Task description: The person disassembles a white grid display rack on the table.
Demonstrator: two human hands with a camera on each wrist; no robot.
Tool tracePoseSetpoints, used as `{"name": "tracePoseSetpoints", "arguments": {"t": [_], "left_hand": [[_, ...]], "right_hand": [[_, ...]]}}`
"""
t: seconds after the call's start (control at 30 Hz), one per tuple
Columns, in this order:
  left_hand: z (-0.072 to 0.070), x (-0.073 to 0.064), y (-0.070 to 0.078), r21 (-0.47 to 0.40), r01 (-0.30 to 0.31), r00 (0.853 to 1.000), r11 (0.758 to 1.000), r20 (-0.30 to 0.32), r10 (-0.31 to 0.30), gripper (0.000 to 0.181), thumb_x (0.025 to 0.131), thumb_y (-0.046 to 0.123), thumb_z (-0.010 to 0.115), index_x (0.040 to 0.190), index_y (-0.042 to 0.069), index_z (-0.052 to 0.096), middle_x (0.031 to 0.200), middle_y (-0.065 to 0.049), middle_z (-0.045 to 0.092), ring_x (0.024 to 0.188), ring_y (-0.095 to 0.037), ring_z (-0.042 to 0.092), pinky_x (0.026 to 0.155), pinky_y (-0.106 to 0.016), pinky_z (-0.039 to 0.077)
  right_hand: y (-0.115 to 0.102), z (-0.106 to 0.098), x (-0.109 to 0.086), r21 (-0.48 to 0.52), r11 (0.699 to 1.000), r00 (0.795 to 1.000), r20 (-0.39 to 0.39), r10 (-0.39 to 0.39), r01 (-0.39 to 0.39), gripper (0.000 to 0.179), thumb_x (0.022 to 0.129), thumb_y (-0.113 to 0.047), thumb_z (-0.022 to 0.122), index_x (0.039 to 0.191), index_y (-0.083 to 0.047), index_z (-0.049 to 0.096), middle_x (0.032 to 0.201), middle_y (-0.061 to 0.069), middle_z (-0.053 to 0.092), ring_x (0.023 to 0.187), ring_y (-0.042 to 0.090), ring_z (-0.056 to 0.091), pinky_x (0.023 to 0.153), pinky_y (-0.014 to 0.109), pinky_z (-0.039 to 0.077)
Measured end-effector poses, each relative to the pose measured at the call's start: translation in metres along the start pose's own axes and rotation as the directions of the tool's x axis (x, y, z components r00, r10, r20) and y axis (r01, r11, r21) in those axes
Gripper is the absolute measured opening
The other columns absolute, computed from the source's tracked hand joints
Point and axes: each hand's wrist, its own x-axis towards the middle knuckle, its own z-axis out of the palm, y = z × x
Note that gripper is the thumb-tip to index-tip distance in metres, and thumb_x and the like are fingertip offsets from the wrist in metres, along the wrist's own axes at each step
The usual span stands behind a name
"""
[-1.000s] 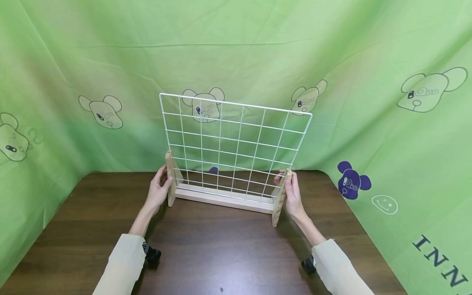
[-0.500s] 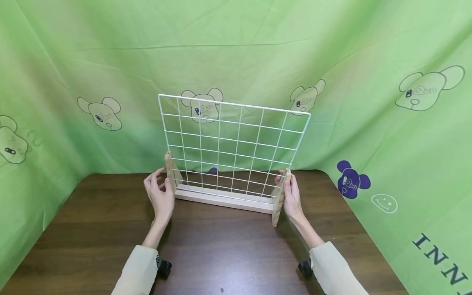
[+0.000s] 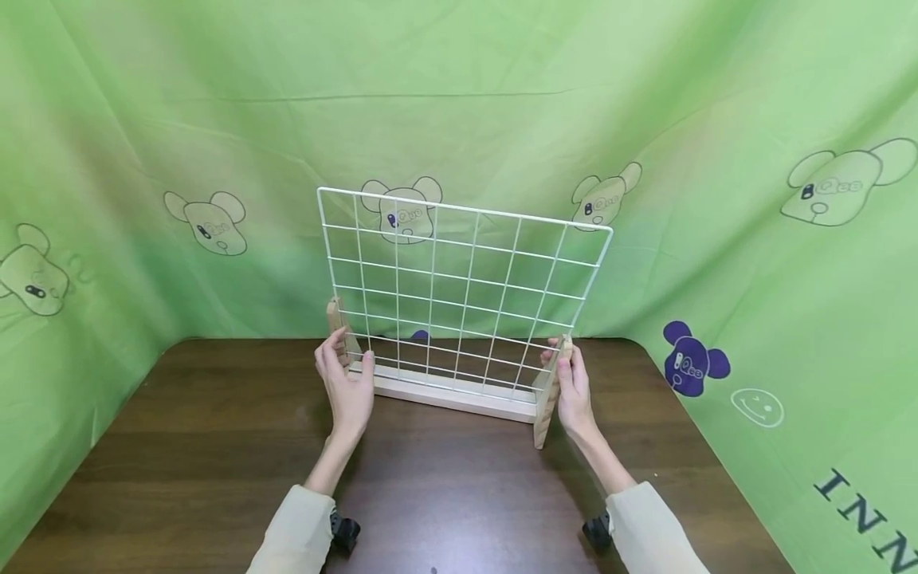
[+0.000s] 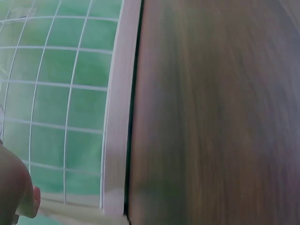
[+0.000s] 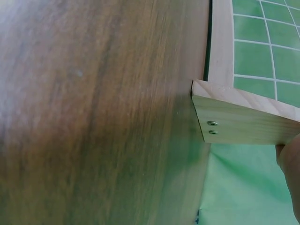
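A white wire grid panel [image 3: 477, 210] stands upright in a wooden stand, slightly angled across the table. The stand has a left side board [image 3: 335, 313], a right side board [image 3: 547, 410] and a base bar [image 3: 459, 400] between them. My right hand [image 3: 574, 395] grips the upper part of the right board, thumb in front and fingers behind. In front of the left board is my left hand [image 3: 349, 391], fingers loosely bent and thumb apart, gripping nothing; whether it touches the board I cannot tell. Two screws [image 5: 212, 128] show on the right board's outer face.
The stand rests toward the back of a dark brown wooden table [image 3: 459, 494]. Behind and at both sides hangs a green curtain [image 3: 459, 135] printed with cartoon bear heads. Each wrist carries a small black camera, the left one [image 3: 345, 532] beneath the sleeve.
My left hand has released the left side board and shifted right, from its outer side to in front of it. My right hand keeps its grip, and the stand stays in place.
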Motion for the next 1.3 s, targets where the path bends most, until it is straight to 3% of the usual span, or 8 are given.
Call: {"name": "tracePoseSetpoints", "arguments": {"t": [0.13,0.4,0.53,0.73,1.03,1.3], "left_hand": [[0.013,-0.002,0.000,-0.006,0.014,1.000,1.000,0.012,-0.014,0.060,0.082,-0.004,0.065,0.136,0.003,0.040,0.125,-0.024,0.040,0.106,-0.037,0.042,0.093,-0.051,0.038],[0.032,-0.008,-0.013,-0.026,0.029,0.999,0.999,0.036,-0.029,0.070,0.079,-0.009,0.066,0.140,0.005,0.036,0.131,-0.018,0.036,0.106,-0.038,0.039,0.097,-0.051,0.036],[0.036,-0.006,-0.017,-0.021,0.022,0.999,1.000,0.036,-0.022,0.073,0.078,-0.009,0.067,0.142,0.006,0.034,0.133,-0.016,0.036,0.108,-0.031,0.039,0.097,-0.052,0.034],[0.043,0.001,-0.020,-0.012,0.000,0.997,1.000,0.077,0.001,0.074,0.078,-0.007,0.067,0.142,-0.002,0.030,0.135,-0.022,0.036,0.119,-0.040,0.037,0.104,-0.053,0.029],[0.054,0.008,-0.026,-0.069,0.025,0.993,0.997,0.117,-0.017,0.077,0.075,-0.015,0.062,0.142,-0.005,0.025,0.134,-0.024,0.039,0.117,-0.041,0.041,0.104,-0.051,0.030],[0.055,0.012,-0.026,-0.096,0.026,0.995,0.995,0.100,-0.016,0.080,0.075,-0.018,0.066,0.143,-0.003,0.028,0.128,-0.025,0.047,0.114,-0.042,0.044,0.098,-0.054,0.033]], "right_hand": [[0.001,-0.002,0.000,-0.006,1.000,1.000,0.016,-0.019,0.019,0.034,0.104,-0.004,0.029,0.127,0.020,0.037,0.101,0.017,0.056,0.097,0.013,0.056,0.089,0.028,0.043],[-0.003,-0.002,0.000,-0.043,0.999,1.000,0.030,0.009,-0.008,0.032,0.103,0.001,0.026,0.127,0.019,0.037,0.103,0.001,0.059,0.098,0.012,0.055,0.087,0.028,0.044],[-0.011,-0.001,0.000,-0.064,0.998,0.999,0.035,0.019,-0.016,0.032,0.102,0.005,0.025,0.127,0.021,0.037,0.102,-0.003,0.058,0.098,0.010,0.055,0.086,0.029,0.043],[-0.027,0.006,0.001,-0.086,0.996,0.999,0.033,-0.002,0.005,0.031,0.101,0.005,0.026,0.124,0.023,0.037,0.100,-0.002,0.058,0.096,0.010,0.055,0.087,0.029,0.043],[-0.027,0.005,-0.001,-0.095,0.995,0.999,0.040,-0.012,0.016,0.031,0.101,0.007,0.026,0.125,0.022,0.038,0.100,0.000,0.057,0.096,0.011,0.055,0.085,0.029,0.044],[-0.028,0.006,-0.002,-0.122,0.992,0.999,0.037,-0.019,0.024,0.030,0.100,0.009,0.026,0.124,0.022,0.039,0.099,-0.002,0.057,0.096,0.011,0.055,0.086,0.033,0.043]]}}
